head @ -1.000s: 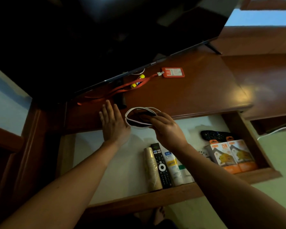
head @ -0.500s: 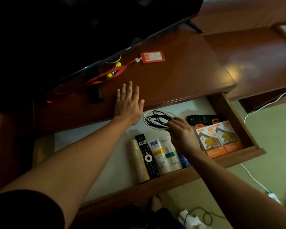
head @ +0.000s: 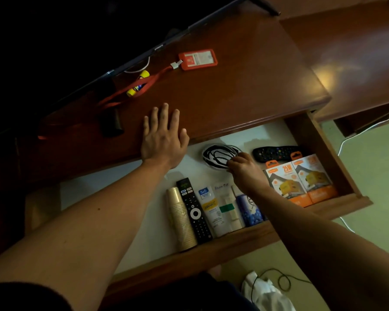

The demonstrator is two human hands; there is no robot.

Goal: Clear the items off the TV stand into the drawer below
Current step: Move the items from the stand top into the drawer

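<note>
Below, my right hand [head: 245, 170] pinched the coiled cables [head: 220, 154] inside the drawer [head: 301, 131]. My left hand [head: 163, 140] lay flat, fingers spread, on the TV stand [head: 234, 86].

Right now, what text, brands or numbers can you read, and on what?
"Safi": white tube with blue label in the open wooden drawer.
"25W": left orange-and-white charger box.
Small white brand lettering on the black TV's lower bezel: too small to read.
Orange ID card holder: print blurred.
Handwriting on the pale tube with green band: illegible.
</note>
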